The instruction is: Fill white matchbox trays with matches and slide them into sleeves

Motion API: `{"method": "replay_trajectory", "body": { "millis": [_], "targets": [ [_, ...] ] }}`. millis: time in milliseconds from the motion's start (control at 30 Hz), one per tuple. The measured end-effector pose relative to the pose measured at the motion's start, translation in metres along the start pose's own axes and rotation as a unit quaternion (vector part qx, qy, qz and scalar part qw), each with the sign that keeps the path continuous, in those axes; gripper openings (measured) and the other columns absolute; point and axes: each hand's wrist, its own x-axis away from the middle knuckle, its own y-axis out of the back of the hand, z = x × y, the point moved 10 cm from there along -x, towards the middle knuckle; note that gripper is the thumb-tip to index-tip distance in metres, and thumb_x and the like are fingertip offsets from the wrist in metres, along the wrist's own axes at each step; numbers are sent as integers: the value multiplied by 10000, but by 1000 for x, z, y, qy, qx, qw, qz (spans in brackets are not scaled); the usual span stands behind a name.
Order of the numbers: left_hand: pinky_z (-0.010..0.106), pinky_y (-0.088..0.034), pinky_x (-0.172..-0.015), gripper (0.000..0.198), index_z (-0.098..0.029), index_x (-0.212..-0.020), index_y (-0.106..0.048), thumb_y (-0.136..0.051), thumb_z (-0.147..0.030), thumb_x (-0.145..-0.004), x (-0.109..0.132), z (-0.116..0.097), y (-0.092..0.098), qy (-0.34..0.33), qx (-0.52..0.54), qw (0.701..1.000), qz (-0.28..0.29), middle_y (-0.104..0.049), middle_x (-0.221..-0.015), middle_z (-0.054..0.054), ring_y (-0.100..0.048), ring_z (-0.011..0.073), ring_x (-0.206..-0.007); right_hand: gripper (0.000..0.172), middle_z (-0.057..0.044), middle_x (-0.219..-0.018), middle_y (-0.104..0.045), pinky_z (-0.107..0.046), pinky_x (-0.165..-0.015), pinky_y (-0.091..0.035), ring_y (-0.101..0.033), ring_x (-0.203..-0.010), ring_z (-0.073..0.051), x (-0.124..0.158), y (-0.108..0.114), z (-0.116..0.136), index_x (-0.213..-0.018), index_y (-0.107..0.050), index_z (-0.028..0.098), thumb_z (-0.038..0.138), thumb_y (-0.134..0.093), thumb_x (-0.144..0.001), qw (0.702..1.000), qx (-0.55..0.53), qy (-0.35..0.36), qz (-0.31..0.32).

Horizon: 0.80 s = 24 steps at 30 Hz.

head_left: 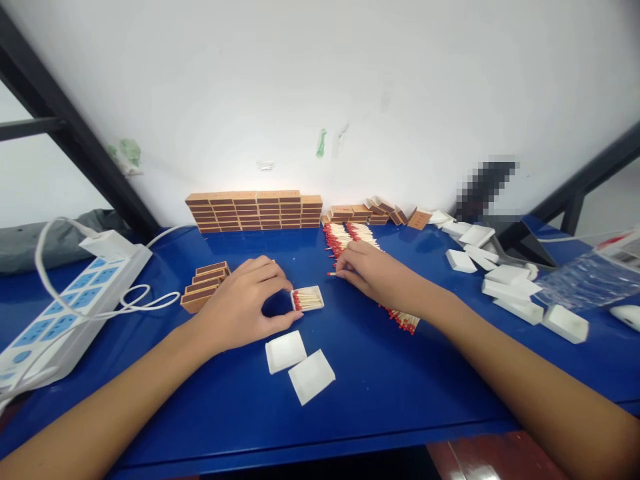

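A white matchbox tray (313, 298) lies on the blue table with red-tipped matches inside. My left hand (247, 300) curls round its left end, thumb and index finger at its corners. Over a long spread of loose matches (337, 235), my right hand (367, 270) pinches a match (331, 274), its red head pointing left; whether there is more than one is hidden. Two more white trays (286, 351) (312, 376) sit nearer the table's front edge. Brown matchbox sleeves (203, 287) stand in a row, partly behind my left hand.
Stacked brown matchboxes (253, 212) line the wall, with looser ones (350, 213) to their right. Several white trays (507, 273) are heaped at the right beside clear plastic packaging (575, 277). A white power strip (70, 310) with cables occupies the left.
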Motion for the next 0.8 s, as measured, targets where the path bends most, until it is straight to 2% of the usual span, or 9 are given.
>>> {"method": "replay_trajectory", "body": {
  "millis": [133, 233, 333, 600, 700, 800],
  "targets": [
    [428, -510, -889, 245, -191, -1023, -746, -747, -425, -952, 0, -2, 0, -1, -6, 1000, -8, -725, -1011, 65, -624, 250, -985, 99, -86, -1030, -665, -364, -842, -508, -619, -974, -232, 5, 9, 37, -977, -646, 201, 204, -582, -1052, 998, -35, 38, -37],
    [429, -511, -885, 247, -184, -1006, -736, -752, -423, -947, -1, -2, 0, 1, -8, 1000, -14, -722, -999, 67, -621, 251, -978, 90, -71, -1007, -654, -359, -832, -514, -621, -942, -220, 7, 6, 63, -977, -644, 200, 161, -592, -1039, 996, -34, 70, -49],
    [434, -511, -888, 242, -177, -995, -733, -755, -413, -946, -1, -3, 0, 0, -8, 1000, -13, -720, -993, 67, -620, 254, -977, 122, -75, -985, -649, -377, -847, -523, -620, -943, -232, 7, -1, 75, -952, -647, 194, 149, -580, -1043, 995, -5, 87, -51],
    [413, -503, -869, 237, -184, -998, -724, -751, -416, -953, -2, -5, 0, -11, -7, 1000, -18, -717, -998, 66, -615, 241, -952, 115, -81, -988, -661, -376, -835, -522, -626, -937, -234, 7, -6, 67, -965, -665, 184, 180, -587, -1049, 996, 17, 70, -50],
    [416, -502, -870, 230, -187, -1007, -725, -758, -407, -950, -1, -3, -1, -3, -2, 1000, -9, -721, -1001, 63, -610, 241, -956, 89, -76, -1015, -659, -359, -826, -516, -627, -943, -223, 8, -1, 57, -976, -670, 186, 172, -603, -1034, 997, -7, 60, -47],
    [419, -503, -870, 235, -188, -1022, -733, -756, -411, -953, -1, -2, -1, 3, -1, 1000, -7, -726, -1007, 63, -611, 244, -967, 127, -97, -1015, -669, -378, -839, -506, -615, -966, -243, 7, 15, 35, -981, -689, 189, 176, -575, -1035, 996, 3, 52, -71]
  ]
}}
